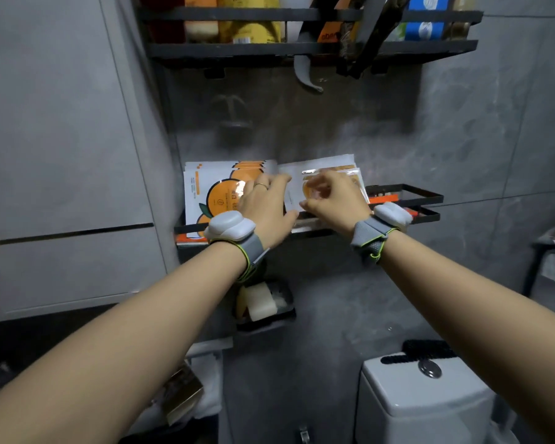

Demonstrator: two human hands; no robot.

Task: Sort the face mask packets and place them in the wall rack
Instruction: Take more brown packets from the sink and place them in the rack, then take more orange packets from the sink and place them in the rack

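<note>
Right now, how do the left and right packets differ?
The left packets show an orange fruit print; the right packets are mostly white with an orange patch. The flat left hand touches the left packets; the right hand pinches the right packets. Both stand in the rack.

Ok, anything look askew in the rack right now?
Yes: in the rack, the right packets lean and fan out unevenly behind the right hand, unlike the neater, upright left stack.
</note>
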